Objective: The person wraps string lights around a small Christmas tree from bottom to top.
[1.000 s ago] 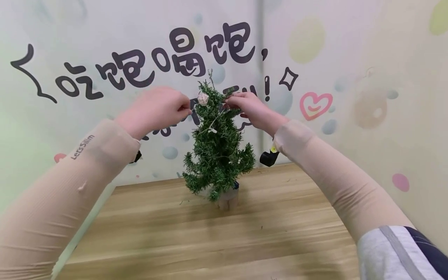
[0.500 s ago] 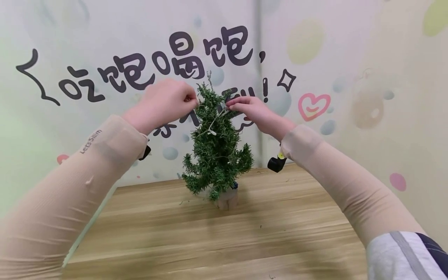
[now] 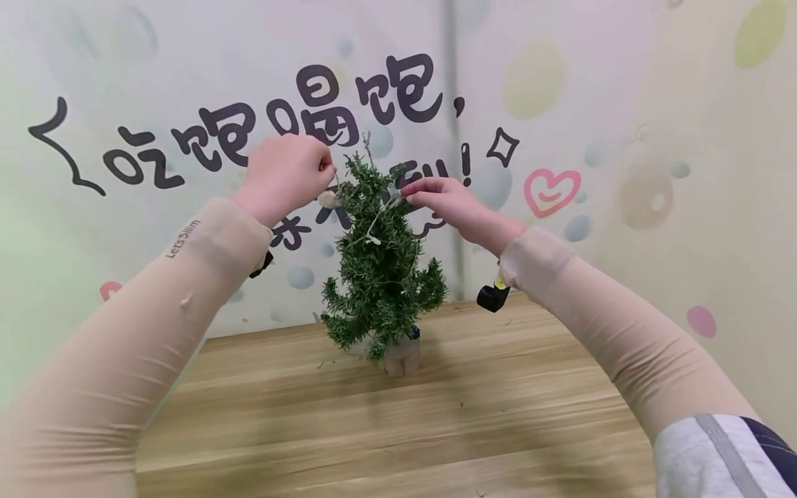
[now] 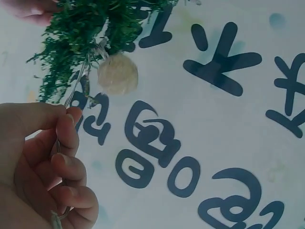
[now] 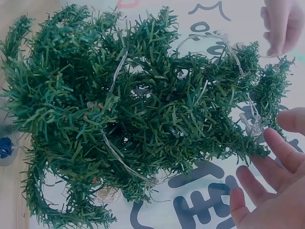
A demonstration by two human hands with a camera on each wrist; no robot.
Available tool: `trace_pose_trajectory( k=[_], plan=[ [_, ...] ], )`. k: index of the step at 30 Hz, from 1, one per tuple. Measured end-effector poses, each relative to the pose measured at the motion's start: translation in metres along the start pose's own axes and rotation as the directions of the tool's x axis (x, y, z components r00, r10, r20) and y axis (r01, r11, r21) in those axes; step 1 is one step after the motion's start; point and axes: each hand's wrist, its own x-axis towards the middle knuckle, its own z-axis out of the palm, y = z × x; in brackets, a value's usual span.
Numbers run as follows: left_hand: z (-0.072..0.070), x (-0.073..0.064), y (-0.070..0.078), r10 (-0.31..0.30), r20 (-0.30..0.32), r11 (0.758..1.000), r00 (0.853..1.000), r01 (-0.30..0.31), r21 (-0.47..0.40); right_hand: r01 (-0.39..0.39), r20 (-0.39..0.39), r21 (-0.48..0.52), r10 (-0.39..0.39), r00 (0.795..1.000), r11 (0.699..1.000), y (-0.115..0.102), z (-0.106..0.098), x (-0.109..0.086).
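A small green artificial Christmas tree point(image 3: 380, 256) stands on the wooden table, wound with thin light-string wire point(image 5: 114, 157). My left hand point(image 3: 289, 173), left of the treetop, pinches a length of this wire point(image 4: 71, 95) between thumb and curled fingers. A pale round ball point(image 4: 118, 75) hangs beside the foliage, just below that hand in the head view. On the tree's right, my right hand point(image 3: 451, 200) has its fingers loosely extended at an upper branch. Its thumb and index tips lie apart beside a clear light piece point(image 5: 255, 126) at the branch end.
Behind the tree is a wall point(image 3: 554, 83) with large dark lettering and coloured dots. The wooden table point(image 3: 398, 429) spreads out in front. Near the tree's base is a dark blue ball point(image 5: 5, 147), and a pale woven ball point(image 5: 108, 195) shows among lower branches.
The ball near the treetop has shifted from in front of the foliage to its left side. My left hand has risen slightly; my right hand stays by the upper right branch, its fingers straighter.
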Motion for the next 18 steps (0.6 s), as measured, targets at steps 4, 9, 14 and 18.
trace_pose_trajectory(
  k=[4,9,14,18],
  plan=[
    [0.004,0.002,-0.007,-0.024,0.046,1.0,0.999,0.025,-0.016,0.005,0.008,-0.021,-0.005,1.0,1.0,0.0,0.0,-0.001],
    [0.003,0.002,-0.012,-0.052,-0.009,0.998,0.999,0.052,-0.029,0.012,0.006,-0.029,-0.011,1.0,1.0,0.001,0.001,-0.001],
    [-0.006,-0.003,-0.001,-0.015,-0.058,0.997,0.998,0.011,-0.076,0.039,-0.017,-0.022,-0.04,0.999,0.999,0.0,0.002,-0.002],
    [-0.012,-0.006,0.016,0.051,-0.018,0.99,0.999,-0.053,-0.134,0.088,-0.096,-0.028,-0.091,0.991,0.996,-0.006,0.001,-0.005]
  ],
)
